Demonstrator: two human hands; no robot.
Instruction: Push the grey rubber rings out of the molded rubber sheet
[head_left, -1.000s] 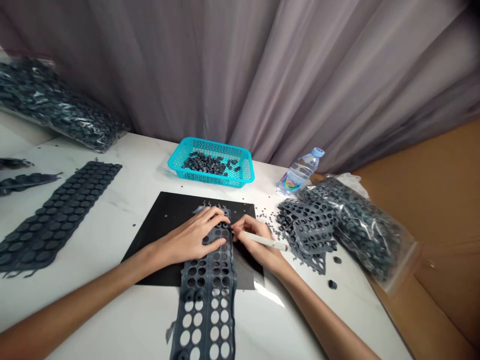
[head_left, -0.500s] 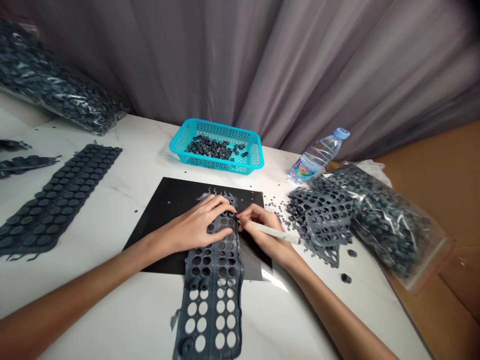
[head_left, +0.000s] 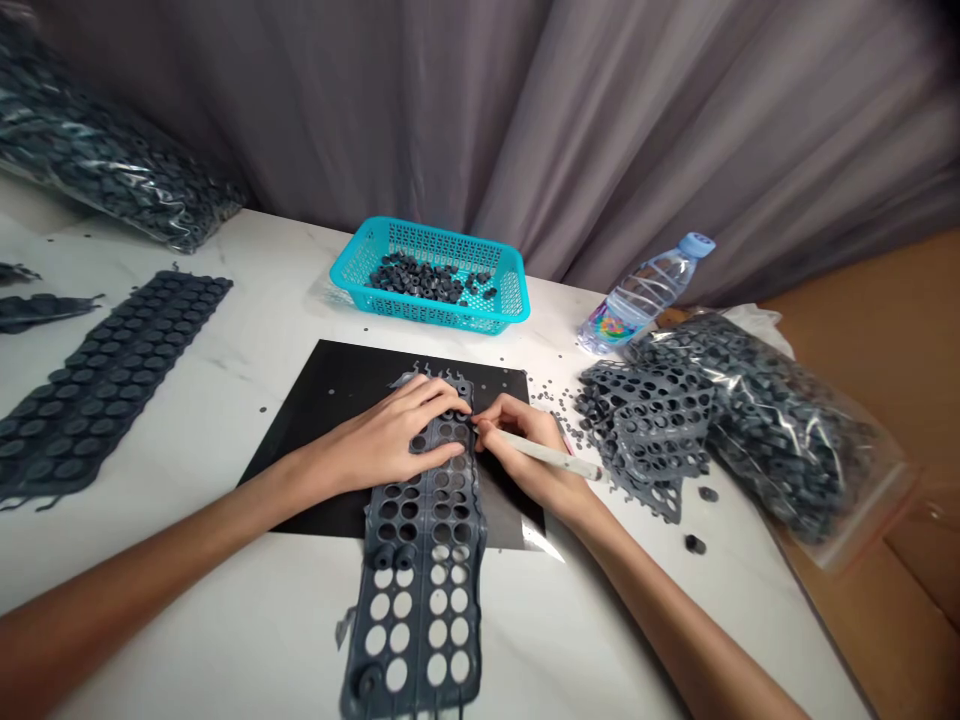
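A long grey rubber sheet full of round holes lies across a black mat on the white table. My left hand rests flat on the sheet's far end, fingers spread and pressing it down. My right hand is closed in a pinch on a thin white stick tool, whose tip meets the sheet's right edge beside my left fingertips. A few small round rubber pieces remain in the sheet near its front end.
A turquoise basket of small dark rubber rings stands behind the mat. A water bottle, a pile of emptied sheets and a plastic bag of rubber parts lie right. Full sheets and another bag lie left.
The view has shifted, so everything sits a little higher and further left in frame. Both hands have stayed at the sheet's far end, the tool tip at the same spot.
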